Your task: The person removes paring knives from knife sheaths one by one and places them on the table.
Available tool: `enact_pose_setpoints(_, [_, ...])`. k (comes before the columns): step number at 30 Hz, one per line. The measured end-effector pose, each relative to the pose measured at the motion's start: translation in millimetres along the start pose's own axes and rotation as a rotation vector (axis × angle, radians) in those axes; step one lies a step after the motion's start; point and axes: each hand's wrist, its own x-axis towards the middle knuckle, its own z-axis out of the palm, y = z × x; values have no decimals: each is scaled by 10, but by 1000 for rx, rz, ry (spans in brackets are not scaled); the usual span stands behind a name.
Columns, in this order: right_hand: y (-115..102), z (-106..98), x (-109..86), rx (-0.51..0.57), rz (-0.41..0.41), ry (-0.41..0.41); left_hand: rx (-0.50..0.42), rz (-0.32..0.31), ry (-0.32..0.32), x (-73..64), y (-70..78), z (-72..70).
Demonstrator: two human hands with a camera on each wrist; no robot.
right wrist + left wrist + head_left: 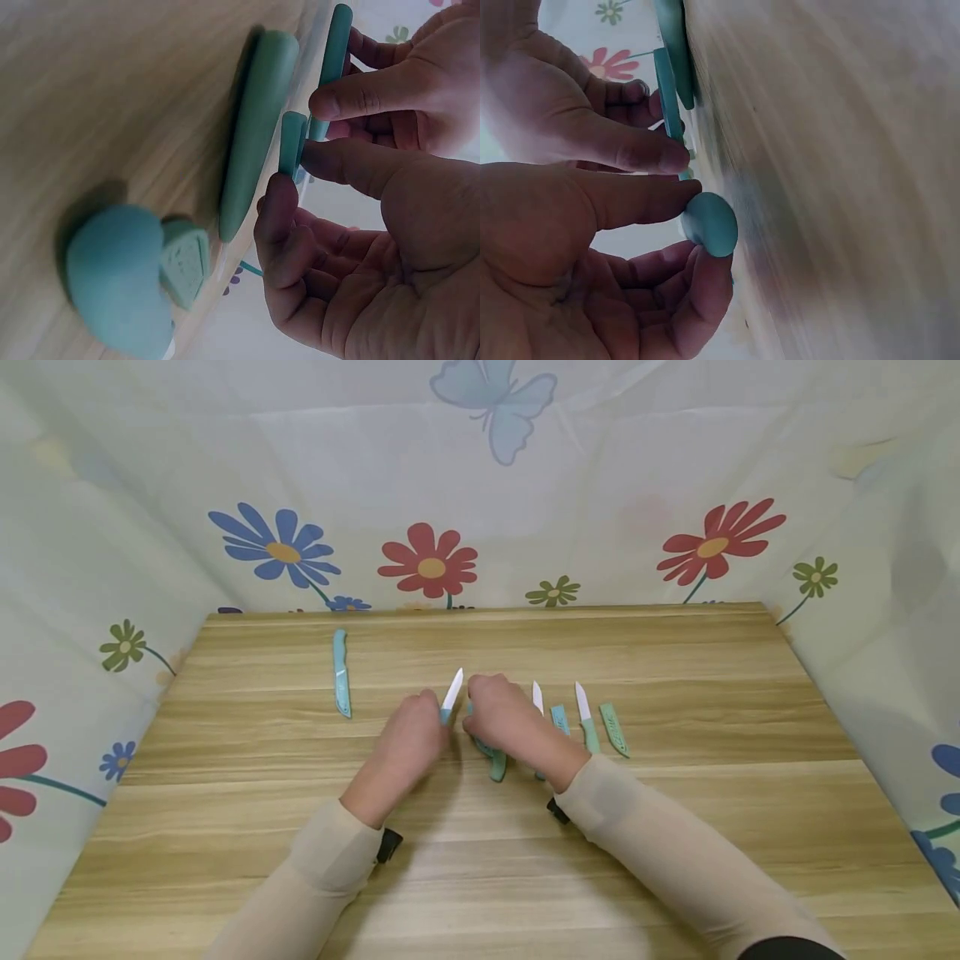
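In the head view, my left hand (408, 739) pinches a small paring knife by its blue handle (712, 225), with the bare white blade (453, 690) pointing up and away. Thumb and fingers of my right hand (506, 714) pinch a flat blue-green knife sheath (292, 142), its open end facing the camera in the right wrist view. The two hands are side by side, a small gap between them. Below the right hand lies a green-handled knife (497, 767), its front part hidden by that hand.
On the wooden table (262, 827), a blue knife in its sheath (341, 672) lies at left. To the right lie a white-bladed knife (537, 695) partly under my forearm, a blue sheath (560, 719), a green knife (588, 727) and a green sheath (613, 729). Flowered cloth surrounds the table.
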Motion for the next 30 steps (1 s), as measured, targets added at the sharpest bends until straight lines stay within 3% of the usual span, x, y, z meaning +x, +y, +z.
enact_pose_setpoints(9, [-107, 73, 51, -36, 33, -24, 37, -21, -46, 32, 47, 18])
enact_pose_setpoints(30, [-102, 73, 34, -128, 49, -34, -56, -89, -142, 27, 109, 45])
